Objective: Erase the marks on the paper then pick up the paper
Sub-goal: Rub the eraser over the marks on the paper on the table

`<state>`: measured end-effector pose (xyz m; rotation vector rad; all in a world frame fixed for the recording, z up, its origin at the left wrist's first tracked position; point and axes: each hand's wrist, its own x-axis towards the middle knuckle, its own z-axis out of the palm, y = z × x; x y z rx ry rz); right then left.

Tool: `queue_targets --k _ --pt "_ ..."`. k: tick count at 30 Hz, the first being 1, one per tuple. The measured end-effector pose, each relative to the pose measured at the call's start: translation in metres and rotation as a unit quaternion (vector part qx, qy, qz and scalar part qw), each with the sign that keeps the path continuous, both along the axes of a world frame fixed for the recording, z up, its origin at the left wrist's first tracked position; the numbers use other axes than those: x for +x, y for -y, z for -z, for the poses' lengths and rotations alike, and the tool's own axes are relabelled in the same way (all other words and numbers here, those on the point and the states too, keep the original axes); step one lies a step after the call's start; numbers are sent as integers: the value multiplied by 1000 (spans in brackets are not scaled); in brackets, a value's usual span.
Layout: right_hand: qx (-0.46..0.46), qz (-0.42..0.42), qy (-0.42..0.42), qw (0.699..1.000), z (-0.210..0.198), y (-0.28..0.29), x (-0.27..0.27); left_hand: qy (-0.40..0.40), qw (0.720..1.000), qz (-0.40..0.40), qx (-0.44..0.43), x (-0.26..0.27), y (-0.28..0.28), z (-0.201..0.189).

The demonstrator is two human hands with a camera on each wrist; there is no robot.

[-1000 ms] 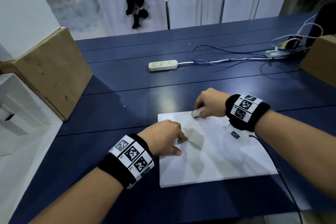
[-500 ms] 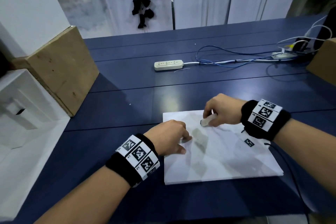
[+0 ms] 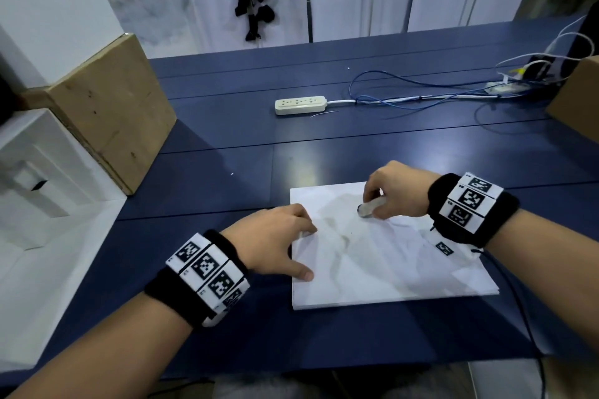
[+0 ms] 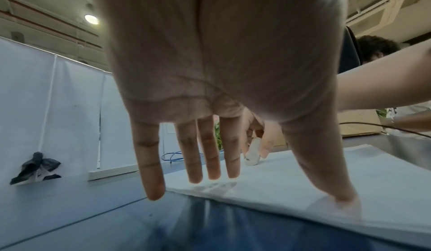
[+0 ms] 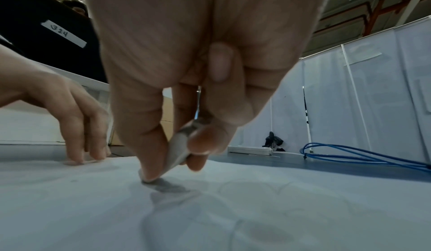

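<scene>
A white sheet of paper [image 3: 389, 262] lies on the dark blue table [image 3: 227, 139], with faint pencil curves and grey smudges [image 5: 256, 190] on it. My right hand [image 3: 393, 194] pinches a small white eraser [image 3: 369, 208] between thumb and fingers, its tip pressed on the paper's far part [image 5: 149, 178]. My left hand [image 3: 275, 243] rests on the sheet's left edge with straight, spread fingers [image 4: 210, 162]; its thumb [image 4: 331, 181] and several fingertips press the paper [image 4: 303, 181] down. The eraser [image 4: 253, 152] also shows in the left wrist view beyond those fingers.
A white power strip [image 3: 299, 105] with blue and white cables [image 3: 421, 97] lies at the table's far side. A cardboard box [image 3: 110, 107] stands at the left, beside a white box [image 3: 42, 178]. Another cardboard box [image 3: 580, 97] sits at the right edge. A black cable [image 3: 515, 301] trails from my right wrist.
My right hand has drawn the eraser a little nearer and rightward across the paper's far part. My left hand stays pressed on the sheet's left edge.
</scene>
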<state>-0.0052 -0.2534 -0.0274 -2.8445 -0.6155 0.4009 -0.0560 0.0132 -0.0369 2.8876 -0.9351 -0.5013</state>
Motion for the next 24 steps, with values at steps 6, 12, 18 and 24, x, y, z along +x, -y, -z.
queue_targets --k 6,12,18,24 --pt "19 10 5 1000 -3 -1 -4 14 1000 -11 20 -7 -11 1" --pt "72 -90 -35 993 -9 -41 -34 12 1000 -8 27 -5 -13 1" --pt "12 -91 17 996 0 -57 -28 6 999 -11 35 -2 -12 -1" --pt "-6 -188 -51 981 -1 -52 -59 4 999 -13 49 0 -10 -2"
